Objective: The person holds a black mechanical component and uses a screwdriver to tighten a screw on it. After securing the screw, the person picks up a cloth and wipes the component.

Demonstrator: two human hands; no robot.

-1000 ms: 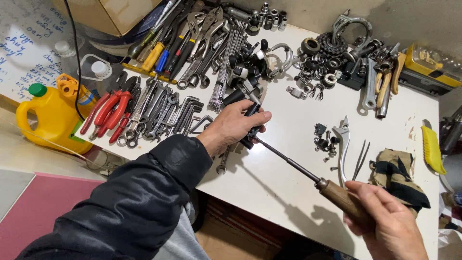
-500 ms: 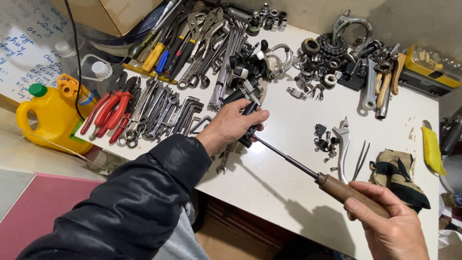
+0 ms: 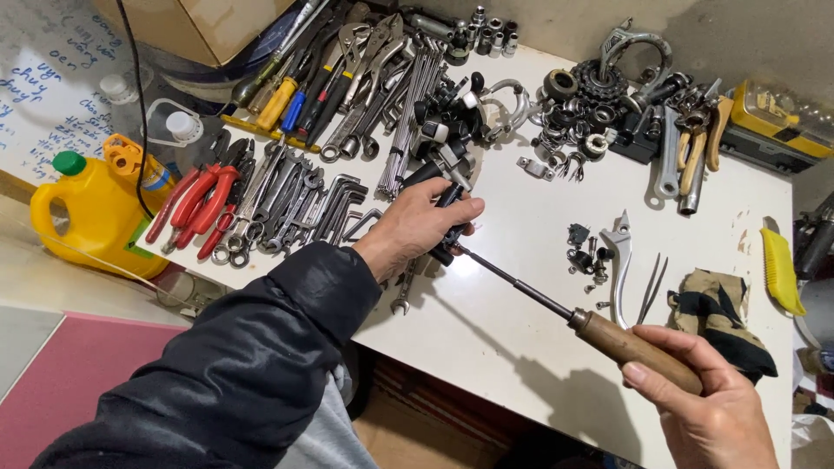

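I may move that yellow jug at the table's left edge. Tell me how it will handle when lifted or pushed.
The yellow jug looks like moulded plastic, so probably stiff and unlikely to break. Its built-in handle hole should give a sure grip. How full it is cannot be seen, so its weight is uncertain. It stands upright with a green cap on, broad in the body, so a push should slide rather than tip it.

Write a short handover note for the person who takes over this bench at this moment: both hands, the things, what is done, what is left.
Left hand: closed around a small black part above the white table.
Right hand: grips the wooden handle of the long screwdriver; its tip meets the black part.
Nearby: silver lever and loose small bits, wrenches, red pliers.
Done: tip is seated at the part.
Left: whether the fastener has turned cannot be seen; check it.
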